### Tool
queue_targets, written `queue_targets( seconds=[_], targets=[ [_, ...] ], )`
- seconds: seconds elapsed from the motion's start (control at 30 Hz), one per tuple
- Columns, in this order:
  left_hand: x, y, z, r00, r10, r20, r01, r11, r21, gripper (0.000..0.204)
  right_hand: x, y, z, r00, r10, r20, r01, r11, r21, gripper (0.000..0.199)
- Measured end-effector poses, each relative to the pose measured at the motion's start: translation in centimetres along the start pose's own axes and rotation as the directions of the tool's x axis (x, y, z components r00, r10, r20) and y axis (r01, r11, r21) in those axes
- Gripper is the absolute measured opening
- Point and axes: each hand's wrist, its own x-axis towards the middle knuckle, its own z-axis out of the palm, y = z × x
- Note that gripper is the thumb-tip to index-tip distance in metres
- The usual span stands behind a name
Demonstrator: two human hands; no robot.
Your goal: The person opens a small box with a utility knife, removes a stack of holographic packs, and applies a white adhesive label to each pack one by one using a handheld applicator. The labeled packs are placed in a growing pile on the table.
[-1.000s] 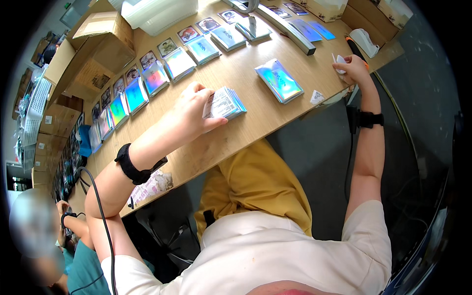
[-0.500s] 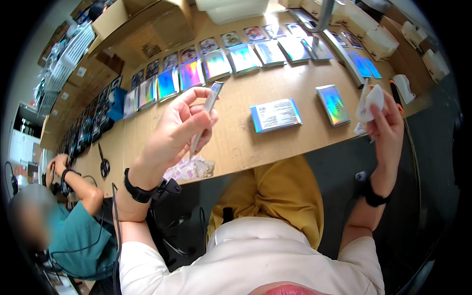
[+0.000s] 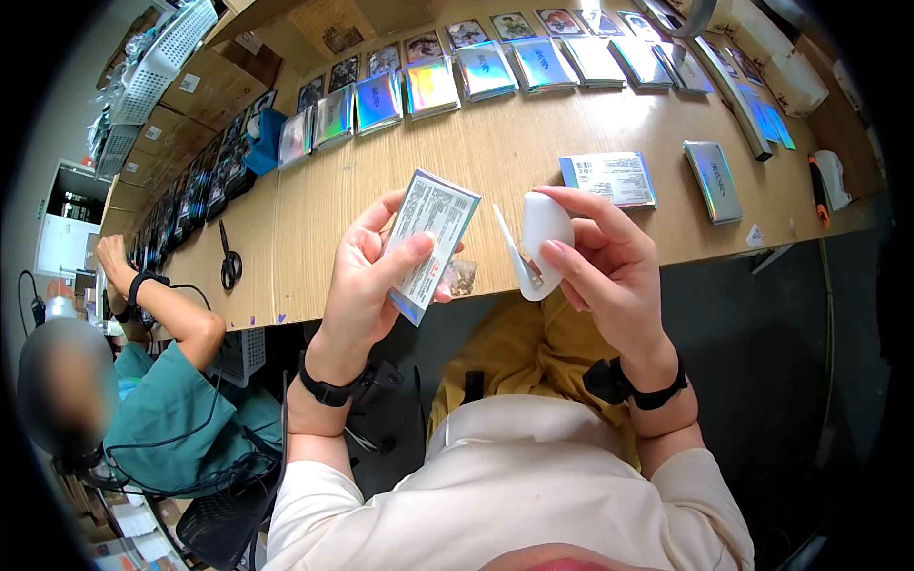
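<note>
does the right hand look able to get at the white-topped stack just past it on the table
Probably yes: the white-topped stack lies just past the right hand, with nothing set on it. That hand holds a white tool, though, so it would likely need to put that down first.

On my left, black scissors (image 3: 227, 253) lie on the wooden table (image 3: 324, 211), and past them a person (image 3: 171, 419) in a teal top works beside me. Farther off, a white perforated basket (image 3: 164, 62) stands by cardboard boxes (image 3: 204, 90). At my far right, an orange-and-black tool (image 3: 819, 192) lies beside a white object (image 3: 834, 179).
</note>
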Motion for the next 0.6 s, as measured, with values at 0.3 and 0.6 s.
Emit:
queue_targets(
  seconds=[0.3, 0.6],
  targets=[
    [0.0, -0.3, -0.8, 1.0, -0.011, 0.019, 0.012, 0.999, -0.03, 0.05, 0.6, 0.1, 0.9, 1.0, 0.01, 0.016, -0.009, 0.999, -0.052, 0.034],
    [-0.3, -0.4, -0.9, 0.994, 0.098, -0.05, -0.094, 0.993, 0.076, 0.05, 1.0, -0.1, 1.5, 0.999, 0.044, 0.016, -0.042, 0.993, -0.112, 0.034]
  ],
)
